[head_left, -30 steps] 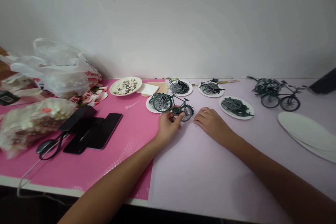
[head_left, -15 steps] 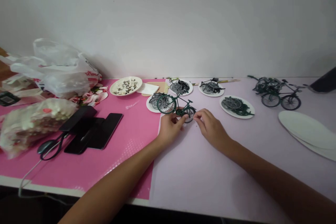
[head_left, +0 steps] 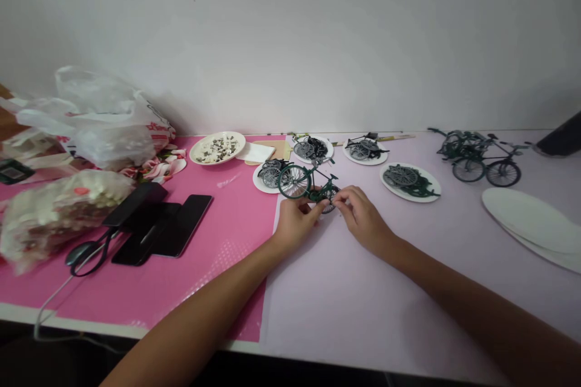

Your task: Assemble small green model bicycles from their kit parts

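Note:
A small dark-green toy bicycle [head_left: 318,184] is tilted, with its larger wheel raised to the left and its other wheel low on the right. My left hand [head_left: 297,221] is closed around the lower frame, thumb near the low wheel. The fingers of my right hand [head_left: 363,217] are pinched together at that wheel's right edge; whether a tiny part sits between the fingertips is hidden. Just behind the bicycle is a white plate [head_left: 256,179] heaped with grey wheels [head_left: 271,174].
Further plates with grey wheels and dark parts stand along the wall, one plate [head_left: 436,195] holding green frames. Toy bicycles [head_left: 485,160] stand at the right, behind blank white plates [head_left: 535,217]. A bowl [head_left: 218,148], phones [head_left: 181,227] and plastic bags [head_left: 104,118] are on the left.
The bicycle has shifted slightly right, its raised wheel a little lower. My right hand stays pinched at the low wheel, and my left hand keeps its grip.

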`<state>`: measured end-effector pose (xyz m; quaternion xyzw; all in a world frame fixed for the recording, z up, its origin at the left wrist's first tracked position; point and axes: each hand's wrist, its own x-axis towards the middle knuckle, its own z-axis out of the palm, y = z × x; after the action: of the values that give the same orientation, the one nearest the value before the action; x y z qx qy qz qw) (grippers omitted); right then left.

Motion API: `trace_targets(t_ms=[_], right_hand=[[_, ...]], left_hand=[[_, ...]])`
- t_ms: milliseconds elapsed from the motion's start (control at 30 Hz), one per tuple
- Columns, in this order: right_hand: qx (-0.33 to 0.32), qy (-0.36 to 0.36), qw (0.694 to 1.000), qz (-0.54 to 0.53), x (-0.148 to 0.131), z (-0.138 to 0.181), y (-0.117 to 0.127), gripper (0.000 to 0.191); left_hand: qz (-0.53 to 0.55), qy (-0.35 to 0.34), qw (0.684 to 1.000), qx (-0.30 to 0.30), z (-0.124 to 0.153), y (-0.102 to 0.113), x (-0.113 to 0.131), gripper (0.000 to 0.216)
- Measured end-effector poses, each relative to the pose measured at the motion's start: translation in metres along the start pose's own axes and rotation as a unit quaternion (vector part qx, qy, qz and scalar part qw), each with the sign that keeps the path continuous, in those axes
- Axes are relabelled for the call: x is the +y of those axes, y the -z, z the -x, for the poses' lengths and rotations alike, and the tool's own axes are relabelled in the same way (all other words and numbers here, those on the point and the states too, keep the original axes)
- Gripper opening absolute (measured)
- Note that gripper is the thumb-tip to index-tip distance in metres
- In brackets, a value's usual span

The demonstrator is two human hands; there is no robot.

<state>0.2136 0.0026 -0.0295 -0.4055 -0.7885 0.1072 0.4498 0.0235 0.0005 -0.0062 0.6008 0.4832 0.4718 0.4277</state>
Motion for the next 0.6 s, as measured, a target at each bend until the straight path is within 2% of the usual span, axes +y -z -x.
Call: trace_targets(t_ms=[600], right_hand=[[-0.018,-0.027,0.999,0.022,-0.011,0.001,0.007,0.011]], left_hand=[[0.014,0.003,1.000,-0.001,0.002,-0.001,0.002,0.040]])
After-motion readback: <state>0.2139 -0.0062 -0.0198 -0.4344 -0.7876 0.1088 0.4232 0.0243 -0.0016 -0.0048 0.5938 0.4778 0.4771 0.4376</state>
